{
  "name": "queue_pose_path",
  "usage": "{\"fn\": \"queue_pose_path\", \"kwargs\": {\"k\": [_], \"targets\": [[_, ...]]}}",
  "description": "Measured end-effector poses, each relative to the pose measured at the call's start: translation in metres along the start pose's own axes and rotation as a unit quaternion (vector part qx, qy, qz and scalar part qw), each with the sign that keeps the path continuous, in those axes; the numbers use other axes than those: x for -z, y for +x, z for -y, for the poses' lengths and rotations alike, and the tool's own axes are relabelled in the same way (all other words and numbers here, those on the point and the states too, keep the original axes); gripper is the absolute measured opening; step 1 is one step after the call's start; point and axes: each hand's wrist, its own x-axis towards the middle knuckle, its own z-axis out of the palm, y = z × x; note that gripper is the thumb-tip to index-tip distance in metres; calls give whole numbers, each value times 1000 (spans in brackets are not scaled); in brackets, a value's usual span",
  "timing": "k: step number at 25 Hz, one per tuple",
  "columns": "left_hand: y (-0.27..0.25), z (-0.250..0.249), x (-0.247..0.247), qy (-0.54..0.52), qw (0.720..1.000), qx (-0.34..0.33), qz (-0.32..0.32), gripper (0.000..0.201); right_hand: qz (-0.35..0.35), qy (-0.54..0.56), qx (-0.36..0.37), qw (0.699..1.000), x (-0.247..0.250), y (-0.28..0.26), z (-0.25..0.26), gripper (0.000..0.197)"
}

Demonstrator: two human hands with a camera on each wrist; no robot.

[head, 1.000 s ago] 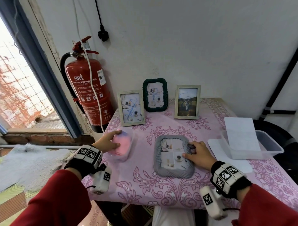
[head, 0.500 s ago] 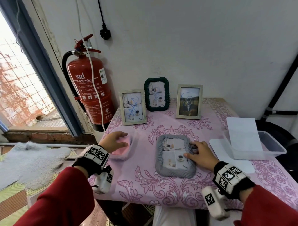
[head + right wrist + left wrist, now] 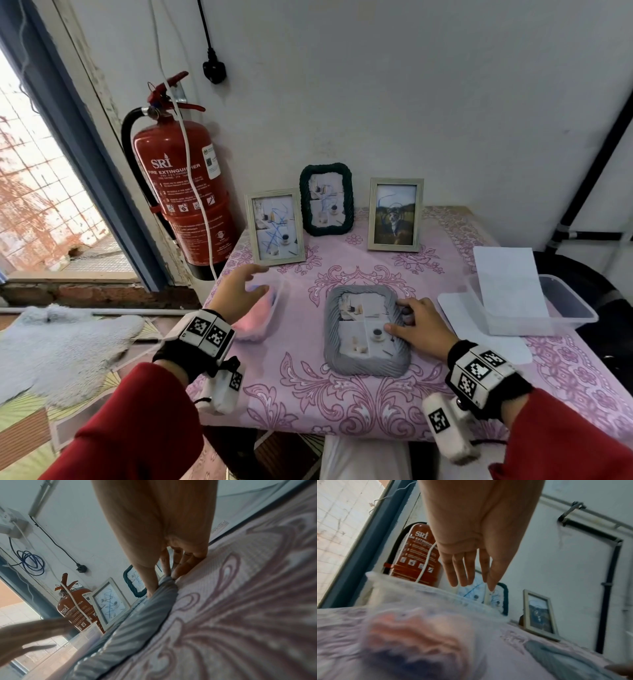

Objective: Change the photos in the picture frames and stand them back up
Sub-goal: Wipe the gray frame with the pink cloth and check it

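The right hand (image 3: pixel 423 327) is resting on the right edge of the grey frame (image 3: pixel 366 331), which is lying flat and face up on the pink patterned tablecloth (image 3: pixel 359 394). Its thumb is lying on the photo inside the frame and its fingers are spread loosely over the frame's rim and the cloth just beside it — nothing is being gripped. The right wrist view is showing the same thing from below: fingertips (image 3: pixel 178 573) touching the ribbed grey border.

The left hand (image 3: pixel 239 291) is hovering with straight, relaxed fingers over a clear plastic tub (image 3: pixel 263 315) holding something pink and fluffy; in the left wrist view the fingers (image 3: pixel 465 569) are hanging apart from the tub's rim, holding nothing.

Beyond both hands, against the wall, three frames are standing upright: a pale wooden frame (image 3: pixel 275 226) ahead of the left hand, a dark green frame (image 3: pixel 326 199) just to its right, and a second pale frame (image 3: pixel 395 214) with a dog photo ahead of the right hand. The first two photos are showing blue scribbles.

To the right of the right hand, a larger clear box (image 3: pixel 565 308) is sitting with a white sheet (image 3: pixel 510 287) leaning in it. Left of the left hand, beyond the table corner, a red fire extinguisher (image 3: pixel 185 192) is standing by the wall.
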Motion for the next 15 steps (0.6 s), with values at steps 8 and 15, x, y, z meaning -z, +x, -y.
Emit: {"fn": "queue_pose_path", "kwargs": {"k": [8,15], "targets": [[5,-63,-31,-99,994,-41,31,38,16,-35,-8,999,6,3,3,69],[6,-73,-81,-64,975,65,201,54,28,-36,3,999,15,9,2,58]]}}
